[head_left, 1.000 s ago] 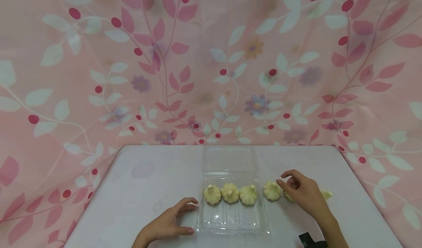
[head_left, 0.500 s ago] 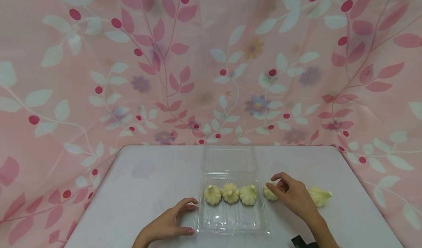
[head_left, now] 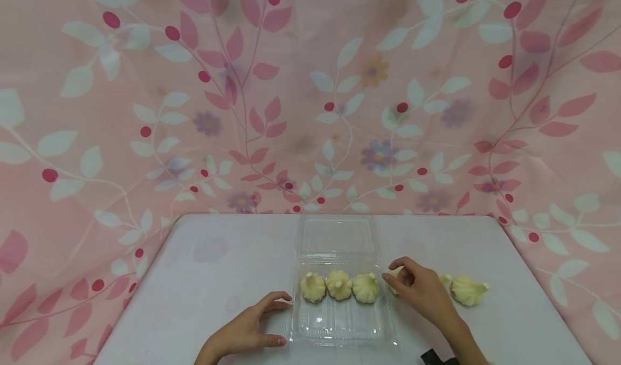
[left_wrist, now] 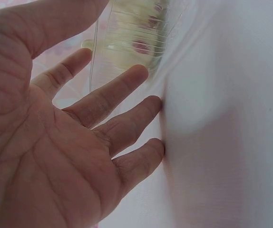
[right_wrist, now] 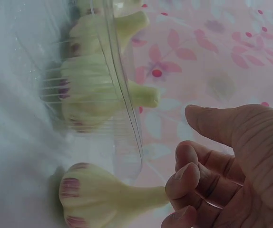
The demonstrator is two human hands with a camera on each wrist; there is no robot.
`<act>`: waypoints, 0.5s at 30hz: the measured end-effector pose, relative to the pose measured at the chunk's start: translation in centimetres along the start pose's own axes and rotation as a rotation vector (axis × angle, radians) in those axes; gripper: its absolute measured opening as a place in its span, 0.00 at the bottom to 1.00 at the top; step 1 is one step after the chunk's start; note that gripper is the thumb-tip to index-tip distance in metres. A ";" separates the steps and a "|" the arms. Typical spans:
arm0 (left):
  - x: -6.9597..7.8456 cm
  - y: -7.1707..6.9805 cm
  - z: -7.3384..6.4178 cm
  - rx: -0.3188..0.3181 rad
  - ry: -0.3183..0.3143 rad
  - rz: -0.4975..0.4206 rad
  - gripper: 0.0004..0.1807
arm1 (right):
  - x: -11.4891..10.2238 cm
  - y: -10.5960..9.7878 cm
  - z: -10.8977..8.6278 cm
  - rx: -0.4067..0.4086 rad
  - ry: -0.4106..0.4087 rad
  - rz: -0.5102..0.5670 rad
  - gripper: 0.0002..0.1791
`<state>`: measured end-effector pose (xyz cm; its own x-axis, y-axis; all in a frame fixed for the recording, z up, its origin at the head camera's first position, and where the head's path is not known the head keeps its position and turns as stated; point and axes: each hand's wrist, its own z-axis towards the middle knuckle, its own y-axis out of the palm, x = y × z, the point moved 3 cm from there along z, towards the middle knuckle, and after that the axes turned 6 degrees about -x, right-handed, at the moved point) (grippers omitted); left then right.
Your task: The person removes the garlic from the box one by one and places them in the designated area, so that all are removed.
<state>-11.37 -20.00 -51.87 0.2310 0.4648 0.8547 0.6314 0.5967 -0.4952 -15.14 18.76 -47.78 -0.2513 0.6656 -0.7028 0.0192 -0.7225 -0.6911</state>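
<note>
Three pale garlic bulbs (head_left: 339, 284) sit in a row in the far half of a clear plastic clamshell box (head_left: 344, 322), whose lid (head_left: 338, 238) is folded back. Beside the box's left wall, my left hand (head_left: 247, 324) has its fingers and thumb spread apart, holding nothing. To the right of the box, my right hand (head_left: 422, 289) hovers at another garlic bulb (right_wrist: 93, 197) and partly hides it in the head view. Its thumb is apart from the fingers, and the fingertips are right at the tip of that bulb's stem in the right wrist view.
Farther right on the white table (head_left: 194, 279) lie two more bulbs, one garlic bulb (head_left: 469, 290) in full view and one garlic bulb (head_left: 444, 280) mostly behind my right hand. A pink leaf-patterned cloth (head_left: 301, 95) hangs behind the table.
My right hand has moved left toward the box, now covering much of the closest loose bulb and uncovering the far-right one. The left hand and the box stay put.
</note>
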 end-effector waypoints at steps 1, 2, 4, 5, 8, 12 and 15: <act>0.0 0.0 0.0 0.000 0.003 0.000 0.42 | 0.0 0.1 0.0 0.000 -0.001 0.000 0.13; 0.0 0.0 0.0 -0.001 0.006 0.001 0.42 | 0.0 0.2 0.0 -0.002 -0.003 0.003 0.12; 0.1 0.0 0.0 -0.002 0.011 0.000 0.42 | -0.1 0.4 0.1 -0.006 -0.006 0.000 0.12; 0.1 0.0 0.0 -0.002 0.012 -0.001 0.42 | -0.1 0.5 0.1 -0.008 -0.007 -0.002 0.12; 0.3 0.0 0.0 -0.002 0.010 -0.005 0.42 | -0.3 0.7 0.1 -0.016 -0.010 -0.008 0.14; 0.5 0.0 0.0 0.001 0.006 -0.014 0.41 | -0.5 0.8 0.2 -0.027 -0.005 -0.017 0.13; 0.6 0.0 0.0 0.002 0.005 -0.018 0.42 | -0.6 0.9 0.3 -0.036 0.001 -0.025 0.12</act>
<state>-11.26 -19.73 -51.39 0.2230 0.4506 0.8644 0.6343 0.6063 -0.4797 -15.21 17.62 -47.94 -0.2513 0.6834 -0.6854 0.0474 -0.6986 -0.7140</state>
